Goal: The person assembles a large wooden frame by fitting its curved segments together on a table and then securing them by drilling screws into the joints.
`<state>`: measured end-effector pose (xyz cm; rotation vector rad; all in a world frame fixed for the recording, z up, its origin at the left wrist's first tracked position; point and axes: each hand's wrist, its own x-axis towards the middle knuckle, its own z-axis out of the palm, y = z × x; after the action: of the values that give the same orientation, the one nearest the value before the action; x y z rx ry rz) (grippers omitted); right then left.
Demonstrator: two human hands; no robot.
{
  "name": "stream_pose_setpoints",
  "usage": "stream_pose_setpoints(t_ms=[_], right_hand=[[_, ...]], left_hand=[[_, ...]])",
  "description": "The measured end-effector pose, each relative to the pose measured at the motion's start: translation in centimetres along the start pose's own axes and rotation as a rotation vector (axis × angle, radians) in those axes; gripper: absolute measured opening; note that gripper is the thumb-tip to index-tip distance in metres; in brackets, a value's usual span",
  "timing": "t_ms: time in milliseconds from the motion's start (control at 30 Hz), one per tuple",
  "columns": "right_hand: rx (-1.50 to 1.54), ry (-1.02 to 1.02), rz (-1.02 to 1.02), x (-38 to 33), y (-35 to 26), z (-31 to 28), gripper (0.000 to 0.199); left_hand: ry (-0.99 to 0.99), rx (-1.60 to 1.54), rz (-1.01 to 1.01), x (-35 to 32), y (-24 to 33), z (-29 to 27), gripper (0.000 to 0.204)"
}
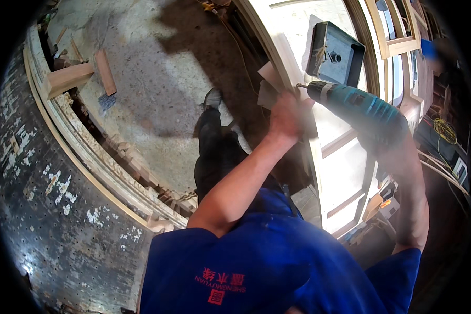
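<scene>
My right hand (386,133) is closed round the handle of a teal and black cordless drill (356,104); its fingers are partly in shadow and blurred. The drill points left, its tip close to the edge rail of a pale wooden frame (273,47). At that rail, just below the drill tip, my left hand (288,118) is closed on the wood. Its fingertips are smeared, and anything small between them is hidden. Beyond the drill, a dark shallow tray (357,67) rests on the frame's bright panel, with small dark pieces in it.
A dark perforated surface with white flakes (52,183) curves along the left, edged by wooden strips. Wood offcuts (105,73) lie at the upper left by the concrete floor (141,99). More window-like wooden frames (403,47) and a coiled yellow cord (445,131) are at right.
</scene>
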<state>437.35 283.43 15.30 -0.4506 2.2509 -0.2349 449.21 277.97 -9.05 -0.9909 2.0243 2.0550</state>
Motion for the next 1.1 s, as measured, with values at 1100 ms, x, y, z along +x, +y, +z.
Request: stream_pose_setpoints(t_ms=[1100], right_hand=[[-0.015,-0.102,-0.224,2.5,0.4,-0.3,0.058]], left_hand=[[0.007,-0.227,-0.053,-0.4,0.1,-0.1,0.036]])
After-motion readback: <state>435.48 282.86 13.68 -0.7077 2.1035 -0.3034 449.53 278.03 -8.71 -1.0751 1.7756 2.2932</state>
